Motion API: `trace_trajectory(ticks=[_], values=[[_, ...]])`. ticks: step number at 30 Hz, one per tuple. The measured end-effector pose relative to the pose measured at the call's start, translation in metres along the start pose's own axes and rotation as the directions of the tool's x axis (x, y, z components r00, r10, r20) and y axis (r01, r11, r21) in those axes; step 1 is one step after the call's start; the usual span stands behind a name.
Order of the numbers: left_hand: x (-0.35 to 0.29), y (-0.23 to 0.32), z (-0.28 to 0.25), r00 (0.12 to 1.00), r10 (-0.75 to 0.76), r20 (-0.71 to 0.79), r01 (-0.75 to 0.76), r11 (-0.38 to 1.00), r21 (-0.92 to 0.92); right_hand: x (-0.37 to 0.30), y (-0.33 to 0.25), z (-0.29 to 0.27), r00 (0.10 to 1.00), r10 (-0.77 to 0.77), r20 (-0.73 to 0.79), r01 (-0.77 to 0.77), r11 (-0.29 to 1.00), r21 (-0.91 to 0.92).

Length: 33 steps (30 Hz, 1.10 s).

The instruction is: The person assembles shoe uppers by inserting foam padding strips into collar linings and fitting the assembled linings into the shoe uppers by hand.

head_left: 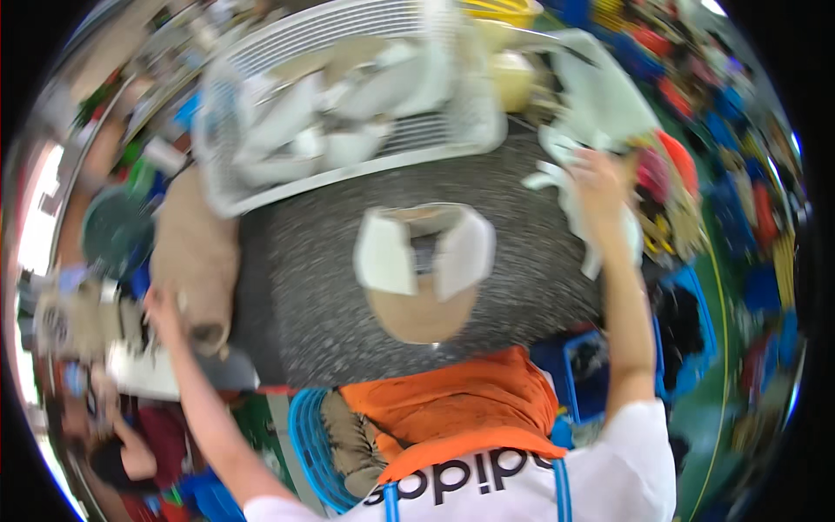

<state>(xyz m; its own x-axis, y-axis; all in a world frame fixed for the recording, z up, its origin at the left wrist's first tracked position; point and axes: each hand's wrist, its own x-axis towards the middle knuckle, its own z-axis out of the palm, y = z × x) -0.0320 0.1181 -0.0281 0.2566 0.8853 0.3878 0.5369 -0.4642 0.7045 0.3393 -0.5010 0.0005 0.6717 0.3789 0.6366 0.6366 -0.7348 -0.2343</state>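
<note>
On the dark grey work surface (322, 252) lies a shoe upper (424, 317), beige at its rounded end with two white side flaps standing apart. No hand touches it. Out to the right, my right hand (598, 183) is closed at the edge of some thin white strips (557, 174), which look gripped by its fingers. My left hand (163, 313) is at the far left, beside a tan, rounded machine body (196, 252). Blur smears its fingers, and whether it touches the machine is unclear.
Beyond the upper stands a white slatted basket (365, 165) of white and beige pieces. A blue basket (304, 435) with beige pieces sits near my lap. Blue crates (687, 322) stand at the right. Another person (130, 452) is at the lower left.
</note>
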Motion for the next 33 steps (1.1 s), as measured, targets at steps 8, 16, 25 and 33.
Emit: trace_trajectory(ticks=[8,16,25,33], values=[[0.035,0.048,0.030,0.926,0.376,-0.013,-0.376,0.927,0.011,-0.069,0.011,-0.030,0.956,0.130,0.262,-0.054,0.959,-0.280],[-0.093,0.115,0.026,0.841,0.486,0.238,-0.530,0.655,0.538,-0.058,0.042,0.024,0.953,0.060,0.296,0.104,0.855,-0.507],[0.015,0.081,0.060,0.953,0.294,-0.074,-0.208,0.811,0.547,-0.047,0.025,0.007,0.952,-0.068,0.297,0.193,0.889,-0.416],[-0.024,0.101,0.041,0.913,0.401,0.076,-0.383,0.775,0.503,-0.048,0.075,-0.018,0.920,0.157,0.359,-0.241,0.949,0.203]])
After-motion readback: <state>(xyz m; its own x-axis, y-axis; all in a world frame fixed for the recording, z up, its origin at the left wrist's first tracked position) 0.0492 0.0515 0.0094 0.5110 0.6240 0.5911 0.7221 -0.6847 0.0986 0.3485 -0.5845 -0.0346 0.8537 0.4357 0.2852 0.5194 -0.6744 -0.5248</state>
